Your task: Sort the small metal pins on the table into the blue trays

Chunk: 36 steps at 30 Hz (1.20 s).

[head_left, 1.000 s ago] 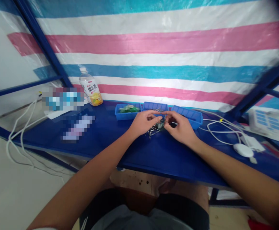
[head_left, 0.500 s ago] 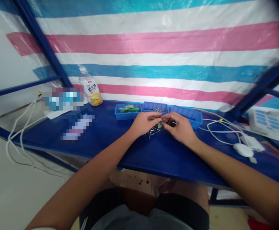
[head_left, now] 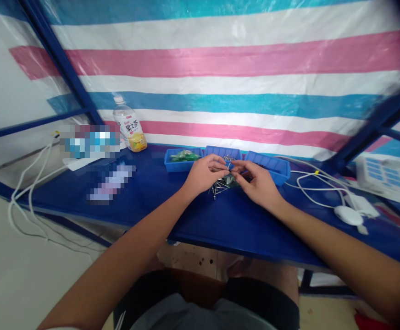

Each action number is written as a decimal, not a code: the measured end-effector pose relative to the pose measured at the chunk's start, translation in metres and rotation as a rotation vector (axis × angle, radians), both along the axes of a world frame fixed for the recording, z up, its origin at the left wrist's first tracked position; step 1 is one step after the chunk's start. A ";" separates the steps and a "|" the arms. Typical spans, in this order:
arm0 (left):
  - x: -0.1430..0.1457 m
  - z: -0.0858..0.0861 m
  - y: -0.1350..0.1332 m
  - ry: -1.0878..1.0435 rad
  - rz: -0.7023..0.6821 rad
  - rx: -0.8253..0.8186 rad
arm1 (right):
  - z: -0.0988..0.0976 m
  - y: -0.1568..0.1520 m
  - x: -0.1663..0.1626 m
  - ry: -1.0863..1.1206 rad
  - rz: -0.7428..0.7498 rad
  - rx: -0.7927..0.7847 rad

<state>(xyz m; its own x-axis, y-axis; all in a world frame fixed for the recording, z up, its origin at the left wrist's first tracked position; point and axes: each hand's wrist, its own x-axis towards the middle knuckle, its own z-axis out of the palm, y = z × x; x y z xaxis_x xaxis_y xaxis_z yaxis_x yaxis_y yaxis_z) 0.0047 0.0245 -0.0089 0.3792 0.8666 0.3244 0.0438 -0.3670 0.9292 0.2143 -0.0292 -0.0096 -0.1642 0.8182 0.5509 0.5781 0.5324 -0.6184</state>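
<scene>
My left hand (head_left: 207, 173) is closed in a pinch on a thin metal pin (head_left: 228, 166), which stands up slightly tilted between the fingertips. My right hand (head_left: 257, 181) meets it from the other side, thumb and fingers pinched together; what they hold is too small to make out. Just below the fingertips, a loose pile of thin metal pins (head_left: 216, 188) lies on the blue table (head_left: 203, 220). Behind the hands stand a blue bin with green packets (head_left: 183, 166), a middle blue bin (head_left: 220, 151) with more metal pieces, and a right blue bin (head_left: 279, 169) partly hidden by my right hand.
A drink bottle (head_left: 130, 124) stands at the back left, beside a blurred-out item (head_left: 90, 141). Another blurred item (head_left: 112, 183) lies nearer. White cables (head_left: 310, 183) and a round white device (head_left: 348, 215) lie on the right, before a white power strip (head_left: 384, 176). A striped sheet (head_left: 207, 59) hangs behind.
My left fingers have lifted and spread slightly, and the thin metal pin now shows between the fingertips. My right hand has barely shifted. The bins stay where they were.
</scene>
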 end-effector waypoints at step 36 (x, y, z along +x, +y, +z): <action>-0.001 0.006 -0.007 0.147 -0.032 0.082 | 0.005 -0.004 -0.005 -0.026 0.013 -0.062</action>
